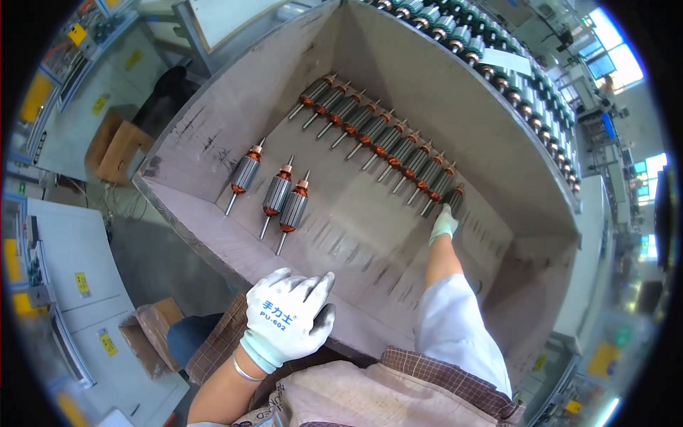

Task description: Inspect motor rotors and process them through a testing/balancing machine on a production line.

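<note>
My right hand (445, 223), in a white glove, reaches down into a large grey bin (398, 274). Its fingers close around a motor armature (457, 198) at the right end of a slanting row. Other armatures (373, 129) in that row lie side by side along the far wall, with steel shafts and copper windings. Three more armatures (276, 193) lie apart, toward the left. My left hand (288, 313), gloved in white with grey fingertips, is at the bin's near edge with bent fingers apart and nothing visible in it.
Beyond the bin's far wall stand dense rows of armatures (523, 92) with a white paper (506, 61) on top. To the left are pale cabinets (78, 263) and cardboard boxes (117, 151). The bin's raised walls surround the armatures inside.
</note>
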{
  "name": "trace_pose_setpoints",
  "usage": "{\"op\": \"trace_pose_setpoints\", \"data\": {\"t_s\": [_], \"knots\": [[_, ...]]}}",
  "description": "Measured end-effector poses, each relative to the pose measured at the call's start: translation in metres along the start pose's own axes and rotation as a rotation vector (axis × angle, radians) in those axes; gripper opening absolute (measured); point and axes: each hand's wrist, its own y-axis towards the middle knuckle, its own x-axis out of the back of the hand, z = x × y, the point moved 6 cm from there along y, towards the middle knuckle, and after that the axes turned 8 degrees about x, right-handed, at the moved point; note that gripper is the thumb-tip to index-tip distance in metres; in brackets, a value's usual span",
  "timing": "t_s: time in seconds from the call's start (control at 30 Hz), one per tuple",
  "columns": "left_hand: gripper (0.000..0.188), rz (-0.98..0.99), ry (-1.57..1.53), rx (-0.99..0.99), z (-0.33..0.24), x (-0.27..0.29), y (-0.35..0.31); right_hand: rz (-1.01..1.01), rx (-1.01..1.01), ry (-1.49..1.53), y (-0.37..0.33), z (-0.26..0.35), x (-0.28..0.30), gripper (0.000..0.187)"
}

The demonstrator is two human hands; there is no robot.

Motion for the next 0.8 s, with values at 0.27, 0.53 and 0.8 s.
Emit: {"op": "trace_pose_setpoints", "data": {"t_s": [0.27, 0.53, 0.8], "knots": [[0.041, 0.066, 0.033, 0.040, 0.001, -0.001, 0.002, 0.151, 0.169, -0.401, -0.025, 0.039, -0.016, 0.066], [0.040, 0.010, -0.029, 0.043, 0.007, -0.003, -0.004, 1.323, -0.502, 0.371, -0.373, 0.018, -0.116, 0.034], [0.040, -0.086, -0.128, 0.032, 0.015, -0.001, -0.013, 1.302, -0.919, 0.508, -0.401, 0.058, -0.143, 0.036]]}}
